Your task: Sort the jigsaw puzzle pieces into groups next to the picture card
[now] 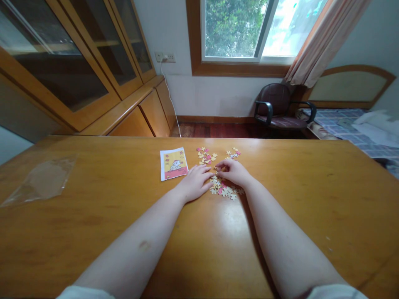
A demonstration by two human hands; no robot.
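Both my hands rest on a wooden table [93, 216] among small jigsaw puzzle pieces [225, 191]. My left hand [195, 182] lies flat, fingers stretched toward the pieces. My right hand [234, 172] is curled, fingertips pinched on a small piece near the left fingertips. More loose pieces [206, 156] lie scattered just beyond the hands. A small reference picture card [173, 163], yellow and red with a white cartoon animal, lies to the left of the pieces.
A clear plastic bag [43, 179] lies at the table's left. Beyond the table stand a wooden glass-door cabinet [77, 70], a dark armchair [279, 109] under a window, and a bed [352, 124] at right.
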